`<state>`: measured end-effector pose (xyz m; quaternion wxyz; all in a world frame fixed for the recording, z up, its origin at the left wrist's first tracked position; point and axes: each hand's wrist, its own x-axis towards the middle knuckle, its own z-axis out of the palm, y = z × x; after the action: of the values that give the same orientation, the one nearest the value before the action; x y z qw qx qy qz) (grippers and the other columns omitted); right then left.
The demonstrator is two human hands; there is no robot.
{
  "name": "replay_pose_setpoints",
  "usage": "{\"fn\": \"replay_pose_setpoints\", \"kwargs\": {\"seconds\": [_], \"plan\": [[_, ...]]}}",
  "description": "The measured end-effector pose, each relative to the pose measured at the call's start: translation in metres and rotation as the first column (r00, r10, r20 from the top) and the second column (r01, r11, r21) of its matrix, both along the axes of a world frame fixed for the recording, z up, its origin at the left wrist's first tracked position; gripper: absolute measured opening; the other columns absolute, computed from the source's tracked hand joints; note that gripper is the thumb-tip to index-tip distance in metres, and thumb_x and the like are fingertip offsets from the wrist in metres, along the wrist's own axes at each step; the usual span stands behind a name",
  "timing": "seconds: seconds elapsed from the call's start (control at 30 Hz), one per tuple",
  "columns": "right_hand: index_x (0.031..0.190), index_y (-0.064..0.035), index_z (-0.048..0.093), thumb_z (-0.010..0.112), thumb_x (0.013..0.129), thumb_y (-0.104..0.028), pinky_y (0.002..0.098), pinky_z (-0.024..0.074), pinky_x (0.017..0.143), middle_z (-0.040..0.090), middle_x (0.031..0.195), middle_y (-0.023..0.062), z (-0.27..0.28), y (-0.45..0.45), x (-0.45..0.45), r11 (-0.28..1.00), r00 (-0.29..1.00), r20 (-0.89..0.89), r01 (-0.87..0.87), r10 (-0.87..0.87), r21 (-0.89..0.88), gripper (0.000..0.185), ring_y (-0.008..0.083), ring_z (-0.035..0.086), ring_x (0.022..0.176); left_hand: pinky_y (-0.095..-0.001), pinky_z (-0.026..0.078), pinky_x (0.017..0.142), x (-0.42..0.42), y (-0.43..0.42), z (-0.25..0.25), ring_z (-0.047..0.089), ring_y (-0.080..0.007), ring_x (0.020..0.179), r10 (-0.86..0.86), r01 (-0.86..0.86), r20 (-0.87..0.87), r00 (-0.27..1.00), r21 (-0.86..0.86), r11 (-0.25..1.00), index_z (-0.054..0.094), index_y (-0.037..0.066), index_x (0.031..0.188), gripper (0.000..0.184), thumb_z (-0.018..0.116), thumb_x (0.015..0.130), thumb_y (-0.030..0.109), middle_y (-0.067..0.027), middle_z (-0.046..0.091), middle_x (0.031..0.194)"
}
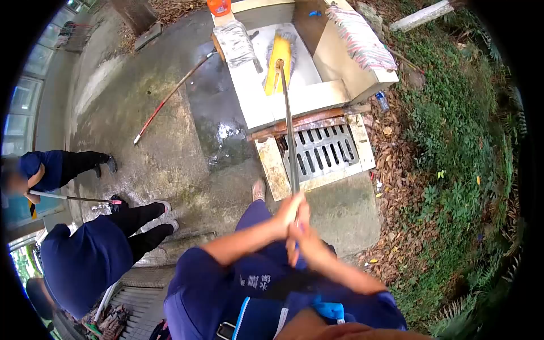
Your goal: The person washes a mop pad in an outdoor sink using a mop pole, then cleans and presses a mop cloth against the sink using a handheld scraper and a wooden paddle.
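The left hand [290,215] and right hand [310,247] grasp a long silver metal pole [290,133]; its yellow mop head [279,67] is inside a cream tiled basin [310,97].

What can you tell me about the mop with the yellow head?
The mop has a long, greyish, metallic-looking pole, joined to a flat yellow head with a grey fringe, somewhat blurred. The head is down inside the pale basin; the pole slants back over the slotted grate. Left hand and right hand grip it, the left nearer the head.
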<state>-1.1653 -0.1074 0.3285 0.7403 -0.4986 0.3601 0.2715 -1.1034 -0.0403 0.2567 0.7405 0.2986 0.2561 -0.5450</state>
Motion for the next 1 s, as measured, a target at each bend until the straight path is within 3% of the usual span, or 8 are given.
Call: {"fn": "replay_pose_setpoints", "kwargs": {"seconds": [0.17, 0.3, 0.43, 0.47, 0.6, 0.73, 0.83, 1.0], "plan": [[0.068, -0.0081, 0.047, 0.044, 0.089, -0.034, 0.0274, 0.0341, 0.033, 0.044, 0.046, 0.0019, -0.100, -0.040, 0.083, 0.989, 0.993, 0.072, 0.102, -0.094, -0.109, 0.033, 0.0143, 0.043, 0.034, -0.0337, 0.035, 0.038, 0.087, -0.041, -0.045, 0.043, -0.0179, 0.043, -0.148, 0.070, 0.221, 0.964, 0.327, 0.942, 0.048, 0.010, 0.064, 0.044, 0.047, 0.082, 0.049, -0.0035, 0.046, 0.053], [0.079, -0.0043, 0.050, 0.042, 0.090, -0.036, 0.0269, 0.0340, 0.033, 0.044, 0.044, 0.0036, 0.007, -0.002, 0.029, 0.967, 0.973, 0.198, -0.071, 0.121, -0.243, 0.034, 0.0155, 0.045, 0.035, -0.0324, 0.040, 0.046, 0.028, -0.011, -0.029, 0.046, -0.0181, 0.046, -0.113, 0.082, 0.216, 0.970, 0.150, 0.985, 0.047, 0.010, 0.061, 0.046, 0.044, 0.086, 0.049, -0.0041, 0.048, 0.053], [0.083, -0.0102, 0.040, 0.043, 0.090, -0.031, 0.0286, 0.0349, 0.031, 0.041, 0.048, 0.0039, 0.033, -0.001, -0.037, 0.997, 0.959, -0.276, 0.072, -0.060, 0.034, 0.022, 0.0163, 0.042, 0.033, -0.0327, 0.042, 0.047, -0.029, 0.001, 0.005, 0.048, -0.0169, 0.047, -0.114, 0.115, 0.021, 0.993, -0.086, 0.990, 0.050, 0.007, 0.069, 0.039, 0.042, 0.090, 0.038, -0.0056, 0.053, 0.057], [0.082, -0.0101, 0.041, 0.043, 0.090, -0.031, 0.0288, 0.0350, 0.031, 0.042, 0.049, 0.0039, 0.019, -0.012, -0.021, 0.998, 0.964, -0.260, 0.056, -0.053, 0.002, 0.023, 0.0158, 0.042, 0.034, -0.0309, 0.039, 0.048, -0.012, -0.014, -0.001, 0.045, -0.0171, 0.047, -0.240, 0.167, 0.252, 0.937, 0.281, 0.945, 0.049, 0.007, 0.069, 0.038, 0.043, 0.089, 0.039, -0.0044, 0.051, 0.058], [0.067, -0.0068, 0.046, 0.041, 0.091, -0.034, 0.0291, 0.0325, 0.032, 0.048, 0.047, 0.0053, -0.071, -0.047, 0.069, 0.950, 0.991, 0.109, -0.036, 0.073, -0.311, 0.037, 0.0139, 0.042, 0.032, -0.0372, 0.044, 0.047, 0.091, -0.047, -0.069, 0.050, -0.0201, 0.052, -0.237, 0.221, 0.453, 0.859, 0.088, 0.971, 0.047, 0.008, 0.067, 0.033, 0.043, 0.087, 0.034, -0.0094, 0.047, 0.059], [0.133, 0.0001, 0.016, 0.039, 0.090, -0.025, 0.0291, 0.0445, 0.044, 0.055, 0.093, 0.0211, -0.051, -0.032, 0.038, 0.711, 0.865, 0.227, -0.189, 0.447, -0.677, 0.055, 0.0173, 0.053, 0.046, -0.0333, 0.033, 0.040, 0.058, -0.046, -0.048, 0.035, -0.0166, 0.043, 0.174, -0.174, 0.007, 0.985, 0.061, 0.983, 0.042, 0.014, 0.070, 0.044, 0.042, 0.086, 0.055, -0.0006, 0.036, 0.054], [0.126, 0.0028, 0.023, 0.039, 0.091, -0.020, 0.0311, 0.0439, 0.040, 0.053, 0.069, 0.0161, 0.041, -0.009, -0.028, 0.881, 0.954, 0.106, -0.211, 0.279, -0.422, 0.045, 0.0190, 0.053, 0.042, -0.0273, 0.027, 0.038, -0.038, -0.011, 0.008, 0.030, -0.0111, 0.042, 0.011, -0.086, -0.311, 0.950, -0.228, 0.970, 0.039, 0.017, 0.068, 0.047, 0.043, 0.082, 0.061, 0.0046, 0.032, 0.052], [0.102, 0.0052, 0.044, 0.045, 0.090, -0.027, 0.0330, 0.0398, 0.035, 0.048, 0.048, 0.0087, -0.012, -0.038, 0.034, 0.955, 0.980, -0.021, -0.197, 0.197, -0.223, 0.034, 0.0197, 0.050, 0.036, -0.0237, 0.027, 0.038, 0.040, -0.048, -0.056, 0.030, -0.0097, 0.042, 0.059, -0.060, -0.026, 0.998, -0.041, 0.997, 0.041, 0.015, 0.073, 0.042, 0.047, 0.084, 0.055, 0.0041, 0.034, 0.054]]}}
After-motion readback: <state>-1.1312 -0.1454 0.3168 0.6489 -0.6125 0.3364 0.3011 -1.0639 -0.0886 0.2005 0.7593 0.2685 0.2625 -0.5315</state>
